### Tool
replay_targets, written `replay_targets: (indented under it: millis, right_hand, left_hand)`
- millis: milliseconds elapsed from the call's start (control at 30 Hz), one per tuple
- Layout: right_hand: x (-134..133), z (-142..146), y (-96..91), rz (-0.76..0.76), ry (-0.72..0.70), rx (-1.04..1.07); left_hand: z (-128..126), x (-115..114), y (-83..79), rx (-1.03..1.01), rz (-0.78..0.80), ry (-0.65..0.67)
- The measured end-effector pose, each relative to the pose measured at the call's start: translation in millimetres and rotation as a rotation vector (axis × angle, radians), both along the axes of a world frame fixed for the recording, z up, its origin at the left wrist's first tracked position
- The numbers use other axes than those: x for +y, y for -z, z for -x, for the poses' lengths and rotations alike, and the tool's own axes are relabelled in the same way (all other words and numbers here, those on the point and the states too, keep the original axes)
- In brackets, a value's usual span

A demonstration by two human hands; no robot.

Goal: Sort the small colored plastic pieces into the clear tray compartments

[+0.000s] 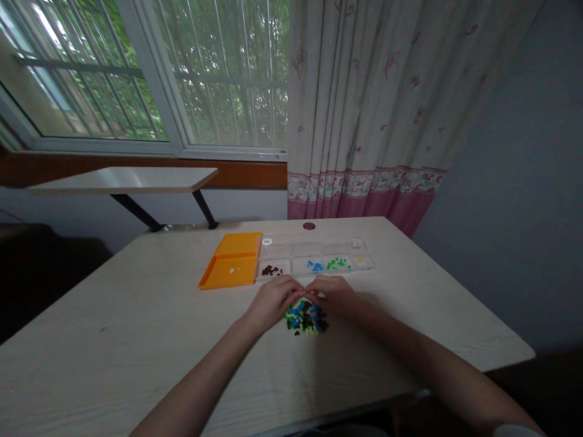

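My left hand (278, 297) and my right hand (334, 294) meet fingertip to fingertip above the table, both with fingers pinched. A tiny yellow piece (304, 292) shows between the fingertips, partly covered by them. Just below the hands lies a mixed pile of small building pieces (306, 317) in blue, green, dark brown and pale yellow. Beyond the hands is a clear compartment tray (291, 274) with dark brown pieces (272, 270), blue pieces (314, 266), green pieces (338, 264) and a few yellow pieces (361, 260) in separate front compartments.
Left of the tray, an open orange case (228, 277) holds a few whitish bits (234, 270). A raised shelf (132, 179) on dark legs stands at the back left of the wooden table (146, 328). Behind are a barred window and a curtain (364, 121).
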State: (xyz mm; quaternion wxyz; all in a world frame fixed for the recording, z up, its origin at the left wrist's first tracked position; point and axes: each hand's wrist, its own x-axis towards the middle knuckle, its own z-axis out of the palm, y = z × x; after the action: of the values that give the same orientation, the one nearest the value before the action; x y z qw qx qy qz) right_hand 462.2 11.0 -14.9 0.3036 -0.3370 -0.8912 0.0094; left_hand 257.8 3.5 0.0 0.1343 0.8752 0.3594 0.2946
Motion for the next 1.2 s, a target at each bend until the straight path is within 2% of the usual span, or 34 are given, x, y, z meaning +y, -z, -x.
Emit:
replay_targets:
  millis: [300,500,633,933,1100,1200]
  right_hand:
    - [0,2,-2.7,-0.057,-0.033,0.084]
    - [7,-11,-13.8,-0.186,-0.027,0.237]
    - [12,-20,-16.9,-0.258,0.022,0.304]
    - [13,-21,-17.0,-0.265,0.009,0.350]
    - [14,-26,-22.3,-0.257,0.018,0.266]
    - [24,-50,-32.1,-0.185,0.056,0.082]
  left_hand:
    - [3,4,-0.3,-0.051,0.066,0.010]
    - [22,11,-4.6,0.122,0.167,0.120]
    - [26,11,-4.8,0.174,0.184,0.187]
    - [24,9,-1.8,0.195,0.202,0.163]
    - [23,7,-3.6,0.213,0.195,0.159]
    - [21,6,-4.1,0.216,0.194,0.157]
